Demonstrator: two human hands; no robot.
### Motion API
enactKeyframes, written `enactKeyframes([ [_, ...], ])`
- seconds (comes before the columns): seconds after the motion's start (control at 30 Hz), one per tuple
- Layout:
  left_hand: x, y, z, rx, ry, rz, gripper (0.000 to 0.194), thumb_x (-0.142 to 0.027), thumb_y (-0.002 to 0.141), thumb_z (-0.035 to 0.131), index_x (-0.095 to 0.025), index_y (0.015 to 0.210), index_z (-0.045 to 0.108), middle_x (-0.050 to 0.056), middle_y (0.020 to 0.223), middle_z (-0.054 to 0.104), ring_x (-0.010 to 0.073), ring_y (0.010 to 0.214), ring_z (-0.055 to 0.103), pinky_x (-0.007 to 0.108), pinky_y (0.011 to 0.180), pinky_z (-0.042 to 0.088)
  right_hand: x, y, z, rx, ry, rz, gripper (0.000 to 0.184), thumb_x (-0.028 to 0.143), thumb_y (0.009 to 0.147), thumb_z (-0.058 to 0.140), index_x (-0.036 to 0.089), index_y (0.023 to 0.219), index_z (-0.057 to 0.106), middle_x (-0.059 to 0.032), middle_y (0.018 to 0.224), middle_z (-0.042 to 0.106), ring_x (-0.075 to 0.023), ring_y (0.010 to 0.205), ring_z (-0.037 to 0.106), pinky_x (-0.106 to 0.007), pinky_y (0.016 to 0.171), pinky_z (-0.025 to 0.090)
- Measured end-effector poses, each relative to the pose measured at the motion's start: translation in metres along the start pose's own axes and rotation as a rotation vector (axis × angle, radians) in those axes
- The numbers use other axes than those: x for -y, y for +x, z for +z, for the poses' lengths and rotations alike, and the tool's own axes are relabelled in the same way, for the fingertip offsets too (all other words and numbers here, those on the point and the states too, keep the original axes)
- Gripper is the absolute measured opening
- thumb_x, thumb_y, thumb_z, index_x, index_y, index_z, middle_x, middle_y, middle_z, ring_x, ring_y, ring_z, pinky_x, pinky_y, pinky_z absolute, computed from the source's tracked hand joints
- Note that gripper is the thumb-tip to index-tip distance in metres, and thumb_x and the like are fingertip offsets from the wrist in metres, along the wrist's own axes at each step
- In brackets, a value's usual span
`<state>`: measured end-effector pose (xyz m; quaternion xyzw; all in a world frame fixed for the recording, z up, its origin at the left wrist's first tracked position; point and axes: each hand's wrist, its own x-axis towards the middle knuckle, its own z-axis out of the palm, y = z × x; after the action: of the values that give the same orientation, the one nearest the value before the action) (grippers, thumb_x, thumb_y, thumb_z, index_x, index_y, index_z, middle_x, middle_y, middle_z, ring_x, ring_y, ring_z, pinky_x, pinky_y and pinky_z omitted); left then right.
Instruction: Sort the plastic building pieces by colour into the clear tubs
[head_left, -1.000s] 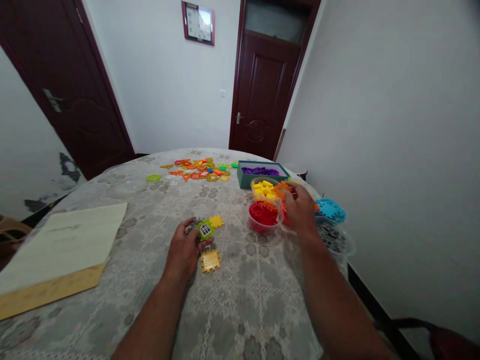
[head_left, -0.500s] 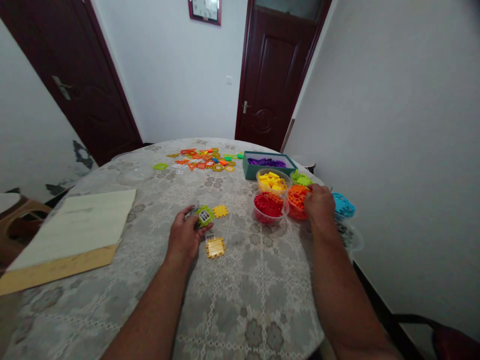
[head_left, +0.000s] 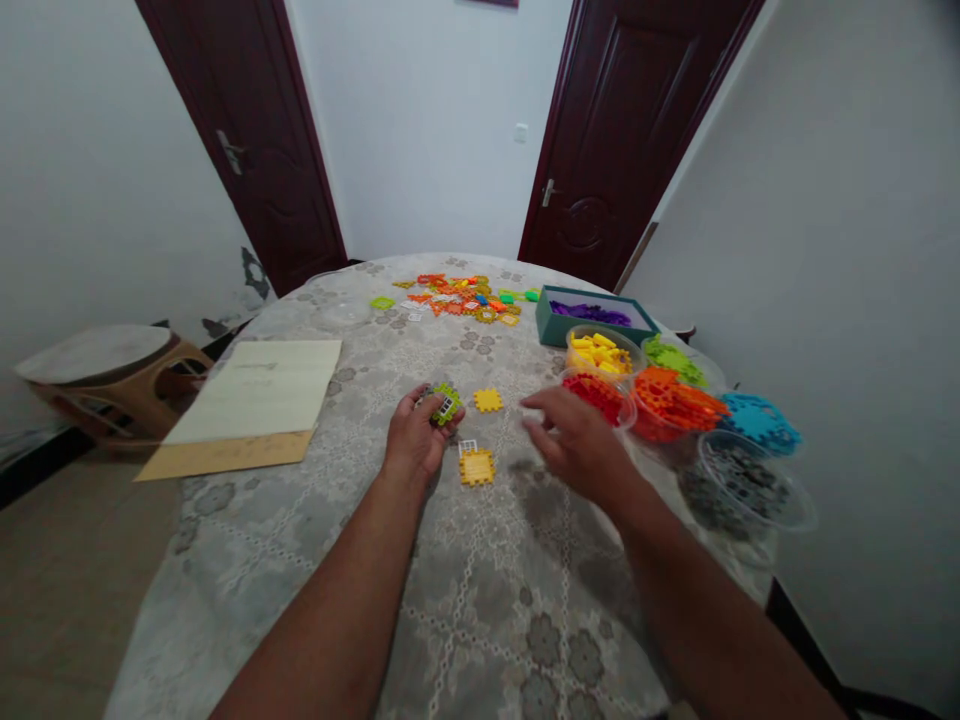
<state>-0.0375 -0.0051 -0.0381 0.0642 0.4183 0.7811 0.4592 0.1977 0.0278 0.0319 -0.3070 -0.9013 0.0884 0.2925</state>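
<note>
My left hand [head_left: 415, 432] is closed round a lime-green toothed building piece [head_left: 446, 403] with a white window insert; something grey shows beside it under the fingers. My right hand [head_left: 574, 440] hovers above the table, left of the orange tub, thumb and forefinger apart with nothing visible between them. A yellow toothed square [head_left: 487, 400] lies between the hands. Nearer me is another yellow square piece [head_left: 477, 467], with a small white window frame [head_left: 467, 447] at its far edge. The red pieces [head_left: 596, 393] in a clear tub are partly covered by my right hand.
On the right stand tubs of yellow pieces [head_left: 600, 352], orange pieces [head_left: 667, 402], green pieces [head_left: 675, 358], blue pieces [head_left: 759, 422] and grey pieces [head_left: 746, 480], plus a green box [head_left: 553, 325] holding purple ones. Mixed pieces [head_left: 457, 298] lie at the back, a paper sheet [head_left: 255, 390] left.
My right hand has come away from the orange tub, moving left toward the middle of the table. My left hand still holds the green piece. The camera view has shifted right and down.
</note>
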Motion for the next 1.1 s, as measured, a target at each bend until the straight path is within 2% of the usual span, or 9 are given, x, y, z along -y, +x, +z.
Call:
enactKeyframes([
  [0.13, 0.001, 0.001, -0.002, 0.020, 0.014, 0.029, 0.040, -0.005, 0.079, 0.071, -0.021, 0.113, 0.058, 0.007, 0.102, 0.069, 0.0207, 0.084, 0.072, 0.037, 0.066, 0.067, 0.034, -0.008, 0.047, 0.373, 0.001, 0.031, 0.043, 0.036, 0.099, 0.066, 0.021, 0.139, 0.061, -0.0138, 0.134, 0.064, -0.0273, 0.119, 0.064, -0.039, 0.099, 0.052],
  [0.27, -0.001, 0.000, -0.001, 0.005, 0.023, 0.027, 0.042, -0.005, 0.079, 0.067, -0.021, 0.117, 0.057, 0.008, 0.102, 0.069, 0.0218, 0.085, 0.073, 0.039, 0.069, 0.067, 0.029, -0.010, 0.062, 0.493, 0.041, 0.158, 0.045, 0.038, 0.092, 0.073, 0.020, 0.133, 0.065, -0.0125, 0.124, 0.065, -0.0252, 0.107, 0.065, -0.036, 0.093, 0.051],
  [0.33, -0.002, -0.002, 0.000, 0.000, 0.040, 0.019, 0.044, -0.005, 0.079, 0.065, -0.021, 0.119, 0.057, 0.008, 0.101, 0.069, 0.0215, 0.084, 0.074, 0.039, 0.070, 0.067, 0.021, -0.008, 0.064, 0.470, 0.152, 0.186, 0.043, 0.031, 0.088, 0.075, 0.019, 0.129, 0.067, -0.0099, 0.120, 0.065, -0.0219, 0.103, 0.065, -0.032, 0.089, 0.049],
  [0.43, -0.003, -0.005, 0.002, 0.002, 0.073, 0.003, 0.046, -0.003, 0.078, 0.063, -0.020, 0.121, 0.058, 0.008, 0.100, 0.069, 0.0209, 0.083, 0.073, 0.040, 0.071, 0.067, 0.013, -0.005, 0.065, 0.423, 0.337, 0.206, 0.022, 0.018, 0.086, 0.069, 0.019, 0.108, 0.071, -0.0034, 0.102, 0.068, -0.0173, 0.091, 0.063, -0.027, 0.081, 0.047],
  [0.53, -0.003, -0.007, 0.003, 0.033, 0.079, -0.020, 0.046, -0.003, 0.077, 0.063, -0.019, 0.120, 0.060, 0.010, 0.101, 0.069, 0.0223, 0.084, 0.073, 0.041, 0.071, 0.067, 0.008, -0.001, 0.065, 0.362, 0.515, 0.241, 0.010, 0.018, 0.089, 0.063, 0.020, 0.096, 0.071, 0.0006, 0.088, 0.068, -0.0154, 0.081, 0.061, -0.026, 0.073, 0.045],
  [0.67, -0.002, -0.006, 0.003, 0.068, 0.082, -0.046, 0.041, -0.005, 0.079, 0.067, -0.018, 0.117, 0.062, 0.012, 0.103, 0.069, 0.0223, 0.085, 0.073, 0.041, 0.071, 0.068, 0.003, 0.004, 0.058, 0.219, 0.650, 0.327, 0.017, 0.027, 0.094, 0.063, 0.021, 0.108, 0.070, 0.0015, 0.086, 0.068, -0.0140, 0.074, 0.060, -0.025, 0.066, 0.046],
  [0.87, 0.000, -0.006, 0.004, 0.063, 0.164, -0.051, 0.034, -0.004, 0.084, 0.066, -0.018, 0.115, 0.065, 0.011, 0.104, 0.069, 0.0197, 0.086, 0.072, 0.038, 0.071, 0.068, -0.004, 0.010, 0.026, 0.216, 0.725, 0.372, 0.025, 0.029, 0.096, 0.061, 0.020, 0.118, 0.068, 0.0026, 0.081, 0.065, -0.0118, 0.064, 0.060, -0.023, 0.058, 0.048],
  [0.97, 0.000, -0.006, 0.004, 0.063, 0.182, -0.049, 0.034, -0.003, 0.085, 0.066, -0.017, 0.116, 0.065, 0.011, 0.103, 0.069, 0.0193, 0.085, 0.073, 0.038, 0.071, 0.069, -0.015, 0.017, 0.002, 0.172, 0.613, 0.392, 0.026, 0.029, 0.097, 0.059, 0.019, 0.118, 0.070, -0.0010, 0.087, 0.071, -0.0135, 0.066, 0.064, -0.024, 0.059, 0.050],
  [1.1, 0.002, -0.006, 0.002, 0.093, 0.193, -0.049, 0.033, -0.003, 0.085, 0.066, -0.016, 0.115, 0.066, 0.012, 0.102, 0.071, 0.0208, 0.085, 0.073, 0.039, 0.070, 0.069, -0.052, 0.037, -0.035, -0.070, 0.054, 0.370, 0.025, 0.023, 0.097, 0.057, 0.018, 0.113, 0.076, -0.0084, 0.106, 0.078, -0.0196, 0.093, 0.070, -0.032, 0.087, 0.053],
])
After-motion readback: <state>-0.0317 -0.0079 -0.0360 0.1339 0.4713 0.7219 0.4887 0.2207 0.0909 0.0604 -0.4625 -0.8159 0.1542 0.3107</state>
